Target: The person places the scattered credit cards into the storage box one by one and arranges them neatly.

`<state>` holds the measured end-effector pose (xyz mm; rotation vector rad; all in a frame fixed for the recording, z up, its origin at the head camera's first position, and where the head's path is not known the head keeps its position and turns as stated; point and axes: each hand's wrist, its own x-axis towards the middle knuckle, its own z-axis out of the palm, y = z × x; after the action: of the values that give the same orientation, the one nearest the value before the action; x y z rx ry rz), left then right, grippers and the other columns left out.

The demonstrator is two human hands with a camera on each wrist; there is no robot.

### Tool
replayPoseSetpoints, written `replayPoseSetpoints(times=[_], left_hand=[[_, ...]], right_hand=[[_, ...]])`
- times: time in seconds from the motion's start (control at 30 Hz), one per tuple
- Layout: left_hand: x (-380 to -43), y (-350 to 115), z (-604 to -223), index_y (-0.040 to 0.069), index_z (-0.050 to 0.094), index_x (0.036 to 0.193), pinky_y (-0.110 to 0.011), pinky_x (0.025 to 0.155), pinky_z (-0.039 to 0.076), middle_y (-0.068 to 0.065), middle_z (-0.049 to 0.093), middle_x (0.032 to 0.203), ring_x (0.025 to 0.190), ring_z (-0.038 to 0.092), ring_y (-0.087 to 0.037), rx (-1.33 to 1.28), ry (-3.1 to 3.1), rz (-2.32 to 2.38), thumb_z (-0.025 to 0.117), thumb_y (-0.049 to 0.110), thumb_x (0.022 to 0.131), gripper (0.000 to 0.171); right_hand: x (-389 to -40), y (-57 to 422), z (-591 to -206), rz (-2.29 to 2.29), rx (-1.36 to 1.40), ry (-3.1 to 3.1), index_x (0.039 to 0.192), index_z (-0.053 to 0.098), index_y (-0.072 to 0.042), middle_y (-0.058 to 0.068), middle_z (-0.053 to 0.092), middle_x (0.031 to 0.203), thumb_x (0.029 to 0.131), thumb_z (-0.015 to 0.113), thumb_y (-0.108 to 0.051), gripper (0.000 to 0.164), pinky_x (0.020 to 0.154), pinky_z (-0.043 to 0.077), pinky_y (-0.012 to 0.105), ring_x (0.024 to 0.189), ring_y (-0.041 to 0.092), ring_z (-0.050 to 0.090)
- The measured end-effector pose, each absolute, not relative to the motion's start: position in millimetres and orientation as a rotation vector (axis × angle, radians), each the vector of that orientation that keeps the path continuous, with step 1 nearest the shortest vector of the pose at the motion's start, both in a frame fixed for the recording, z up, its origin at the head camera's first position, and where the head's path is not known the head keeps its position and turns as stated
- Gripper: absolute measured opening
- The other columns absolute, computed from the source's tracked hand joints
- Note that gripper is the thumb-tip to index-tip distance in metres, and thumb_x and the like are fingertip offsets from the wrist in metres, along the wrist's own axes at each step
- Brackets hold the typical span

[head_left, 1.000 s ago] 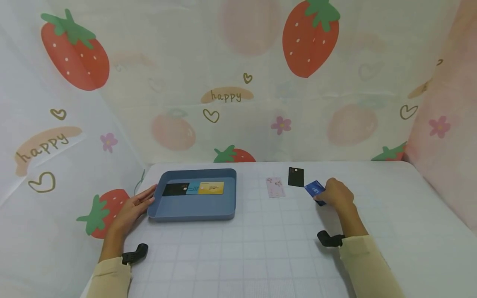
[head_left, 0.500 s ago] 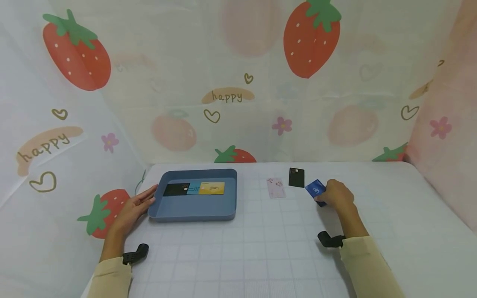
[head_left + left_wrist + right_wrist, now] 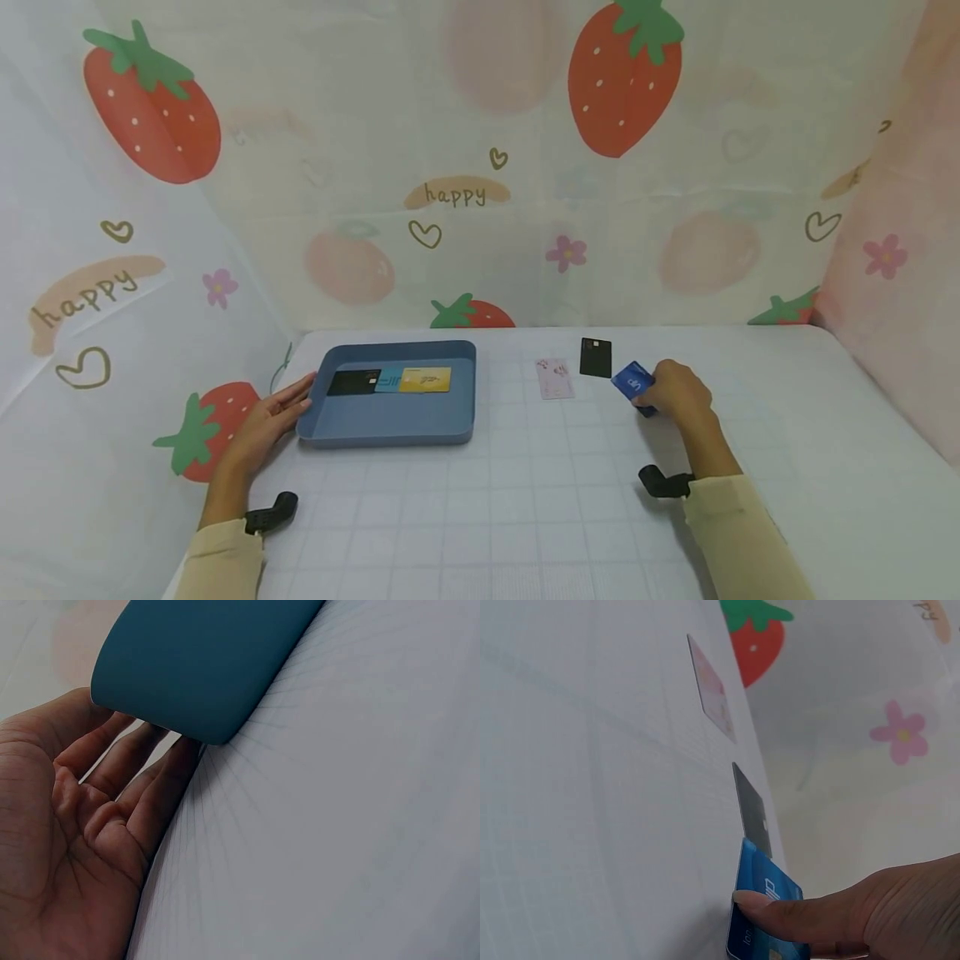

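My right hand (image 3: pixel 678 392) pinches a blue plastic card (image 3: pixel 632 380), thumb across its face in the right wrist view; the fingers behind it are mostly hidden. On the table to its left lie a black card (image 3: pixel 596 357) and a pale pink card (image 3: pixel 554 378). My left hand (image 3: pixel 262 429) rests with extended fingers against the left end of a blue-grey tray (image 3: pixel 390 421); the left wrist view shows the fingers at the tray wall (image 3: pixel 195 667). Inside the tray, a black card (image 3: pixel 352 382), a light blue card (image 3: pixel 389 379) and a yellow card (image 3: pixel 426 379) lie in an overlapping row.
The white table (image 3: pixel 480 517) carries a faint grid pattern. A strawberry-printed curtain (image 3: pixel 480 125) rises right behind its far edge and along both sides. Each wrist wears a black camera strap, such as the right one (image 3: pixel 663 482).
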<state>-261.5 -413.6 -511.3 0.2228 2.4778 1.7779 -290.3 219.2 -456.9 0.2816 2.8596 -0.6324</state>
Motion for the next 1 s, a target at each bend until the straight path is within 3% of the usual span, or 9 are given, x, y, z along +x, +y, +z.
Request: replayPoseSetpoints(times=[0.47,0.7,1.0], left_hand=[[-263,-413,-510,0.009,0.032,0.159,-0.008,0.099,0.040,-0.014,0.029,0.164,0.146,0.034,-0.005,0.232,2.471,1.783,0.056,0.027,0.106,0.061],[-264,-414,-510,0.009,0.031,0.160,-0.008,0.100,0.039,-0.013,0.029,0.164,0.147,0.033,-0.008,0.238,2.463,1.778,0.056,0.027,0.106,0.062],[-263,-414,-511,0.009,0.031,0.160,-0.009,0.100,0.039,-0.013,0.029,0.164,0.145,0.034,-0.005,0.239,2.454,1.786,0.056,0.028,0.106,0.062]], right_hand=[[-289,223,-447,-0.773,0.165,2.856,0.132,0.056,0.014,0.036,0.058,0.127,0.088,0.068,-0.006,0.049,0.090,0.049,0.058,0.108,0.046,0.058],[-287,226,-443,-0.807,0.160,2.869,0.132,0.058,0.010,0.035,0.056,0.130,0.086,0.072,-0.004,0.050,0.084,0.050,0.057,0.109,0.047,0.058],[-284,225,-432,-0.876,0.158,2.895,0.125,0.063,0.009,0.033,0.062,0.121,0.086,0.072,-0.004,0.042,0.083,0.050,0.056,0.107,0.047,0.060]])
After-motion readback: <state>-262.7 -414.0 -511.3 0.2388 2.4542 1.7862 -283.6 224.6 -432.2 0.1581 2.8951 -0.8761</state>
